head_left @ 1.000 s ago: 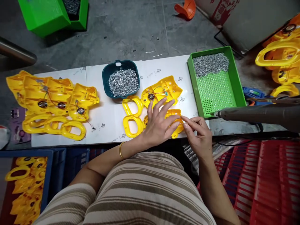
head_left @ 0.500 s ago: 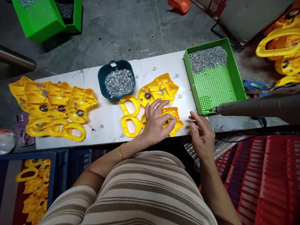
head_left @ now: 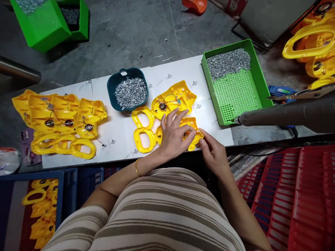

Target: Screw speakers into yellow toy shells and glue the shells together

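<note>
In the head view a yellow plastic housing half point(head_left: 193, 122) with a round handle loop lies open side up at the table's near edge. My left hand point(head_left: 172, 136) is over its middle, thumb and forefinger pinched together and the other fingers raised; whatever the pinch holds is too small to make out. At the right end of this housing, my right hand point(head_left: 214, 153) grips the edge between thumb and fingers. Just behind lies a second yellow housing half point(head_left: 187, 94), with a round metal-rimmed part, thin wires and a small green board inside.
A dark green tub point(head_left: 111, 92) of small screws stands behind the housings. To the right are a green perforated tray point(head_left: 242, 92) of screws and a dark cylindrical tool point(head_left: 277, 120). Stacked yellow housings point(head_left: 60, 108) lie left. Red crates point(head_left: 311, 195) stand below right.
My right hand has moved left from beside the near housing and closed on its right end. My left hand keeps its pinch over the housing. The view has shifted slightly.
</note>
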{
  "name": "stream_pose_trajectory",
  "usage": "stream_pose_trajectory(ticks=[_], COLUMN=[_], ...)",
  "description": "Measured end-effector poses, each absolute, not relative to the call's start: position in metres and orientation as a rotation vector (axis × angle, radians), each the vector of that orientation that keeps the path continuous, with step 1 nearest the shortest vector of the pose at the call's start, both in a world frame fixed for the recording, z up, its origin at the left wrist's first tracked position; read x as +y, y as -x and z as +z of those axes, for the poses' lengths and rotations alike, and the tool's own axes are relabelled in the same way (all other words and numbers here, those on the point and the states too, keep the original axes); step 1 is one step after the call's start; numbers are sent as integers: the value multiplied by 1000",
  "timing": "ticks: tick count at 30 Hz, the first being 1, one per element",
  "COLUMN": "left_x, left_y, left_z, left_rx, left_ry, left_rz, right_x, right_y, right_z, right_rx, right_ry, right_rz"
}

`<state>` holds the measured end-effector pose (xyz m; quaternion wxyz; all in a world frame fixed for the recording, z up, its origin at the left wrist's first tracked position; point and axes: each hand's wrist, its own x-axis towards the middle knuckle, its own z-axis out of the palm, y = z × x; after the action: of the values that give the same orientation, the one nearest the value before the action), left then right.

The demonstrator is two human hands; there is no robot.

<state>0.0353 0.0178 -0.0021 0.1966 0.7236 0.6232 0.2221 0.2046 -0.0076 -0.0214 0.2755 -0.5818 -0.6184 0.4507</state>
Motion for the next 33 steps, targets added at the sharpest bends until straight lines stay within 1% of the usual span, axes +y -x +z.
stream_pose_trajectory(ticks=[7,11,16,18,22,27,30,33], left_x=[18,13,2,-3,-5,7,21,34], left_y=[-36,-32,-25,-22,-10,12,24,32], left_z=[-5,-8,-6,-3,4,12,15,14], left_rx=[1708,1690,1671,1654,1583,1330,1131,941], left_ry=[-2059,-2038,-2011,-2014,-2039,-2190,-2286,-2434], left_rz=[638,717,769,770,723,745,624,465], right_x=[14,29,25,20,11,5,7,11], right_y=[-205,-201,-196,-194,-191,-191,-191,-191], right_z=[-20,-17,-15,-16,-18,-9,-5,-1], right_rx=[-1370,-1407,-1325,-1301,-1350,-1523,-1624,-1705], right_ry=[1575,1500,1357,1304,1256,1290,1288,1221], right_rz=[1541,1718,1884,1899,1808,1747,1721,1791])
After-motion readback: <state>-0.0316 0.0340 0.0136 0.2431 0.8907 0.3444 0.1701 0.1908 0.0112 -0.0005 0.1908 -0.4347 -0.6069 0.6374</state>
